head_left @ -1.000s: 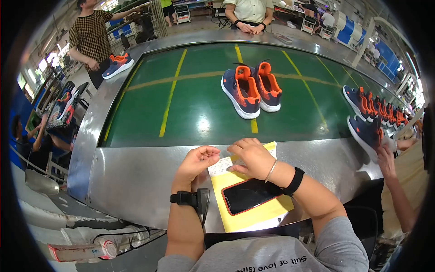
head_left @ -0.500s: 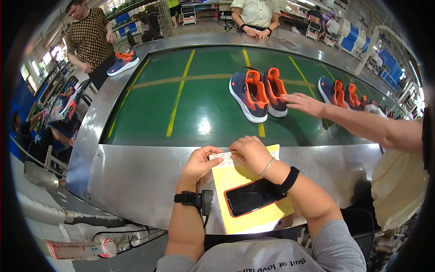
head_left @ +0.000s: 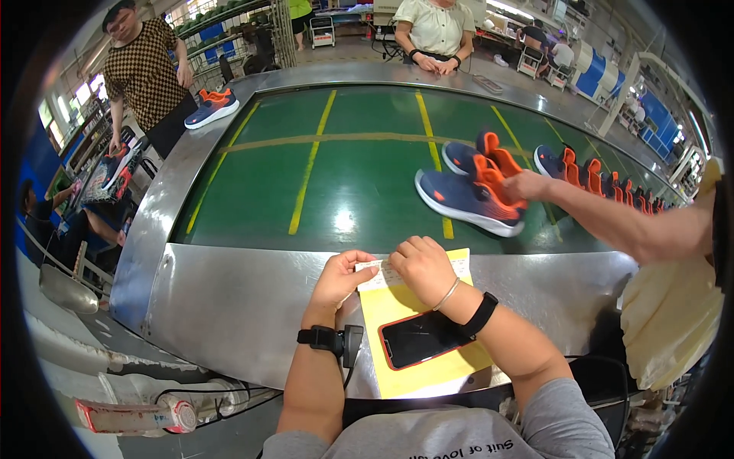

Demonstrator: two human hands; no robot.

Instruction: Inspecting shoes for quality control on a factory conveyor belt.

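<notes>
My left hand [head_left: 339, 282] pinches the left end of a white printed label strip [head_left: 370, 276] between thumb and fingers. Curled over the same strip, my right hand [head_left: 423, 268] has its fingers pressed together, their tips partly hidden. The strip lies across the top of a yellow sheet [head_left: 374, 325] on the metal ledge. A black phone with a red edge [head_left: 423, 338] rests on that sheet, below my right hand. Beyond my hands, a co-worker's hand [head_left: 527, 186] grips a navy and orange sneaker [head_left: 463, 196], its mate [head_left: 459, 157] just behind it.
A green conveyor belt [head_left: 267, 195] with yellow lines runs behind the metal ledge [head_left: 222, 306]. More sneakers [head_left: 556, 164] line the belt at the right. Another sneaker [head_left: 212, 109] sits on the far-left rim. People stand at the left and far side.
The co-worker's hand has taken hold of the sneaker pair, which has turned sideways and shifted right. The sneakers behind have come slightly closer. My right hand has moved a little along the strip.
</notes>
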